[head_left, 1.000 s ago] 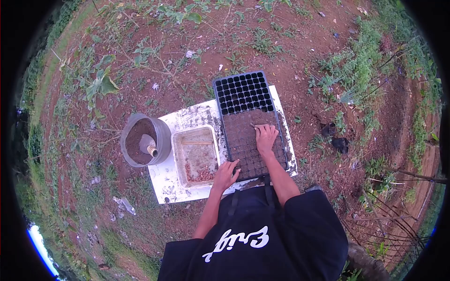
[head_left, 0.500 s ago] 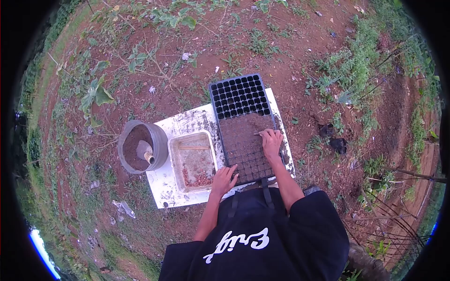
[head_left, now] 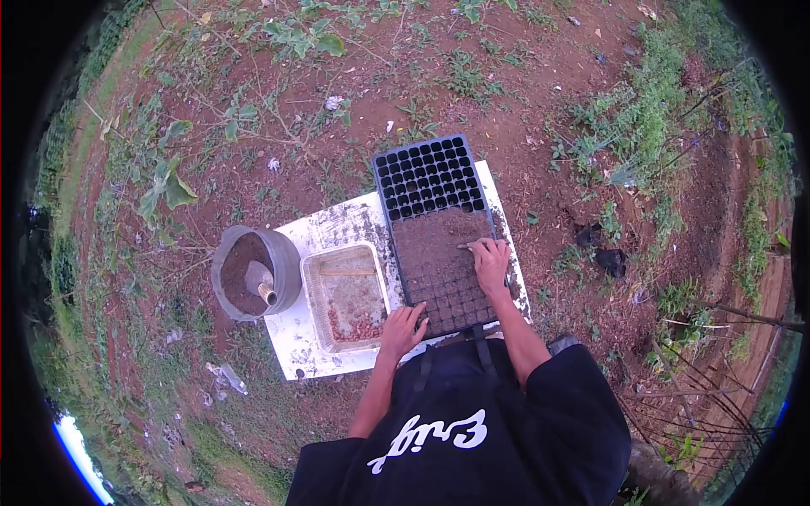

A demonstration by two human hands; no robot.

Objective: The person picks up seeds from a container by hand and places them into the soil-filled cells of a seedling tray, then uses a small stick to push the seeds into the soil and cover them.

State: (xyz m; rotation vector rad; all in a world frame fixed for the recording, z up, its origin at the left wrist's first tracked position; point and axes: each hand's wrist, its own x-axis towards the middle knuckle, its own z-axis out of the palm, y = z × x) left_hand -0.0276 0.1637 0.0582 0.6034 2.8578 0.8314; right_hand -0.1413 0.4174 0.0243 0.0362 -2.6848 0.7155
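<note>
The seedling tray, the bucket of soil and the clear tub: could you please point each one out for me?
seedling tray [head_left: 426,177], head view, on its empty black cells.
bucket of soil [head_left: 289,266], head view, on its grey right wall.
clear tub [head_left: 345,250], head view, on its far rim.
</note>
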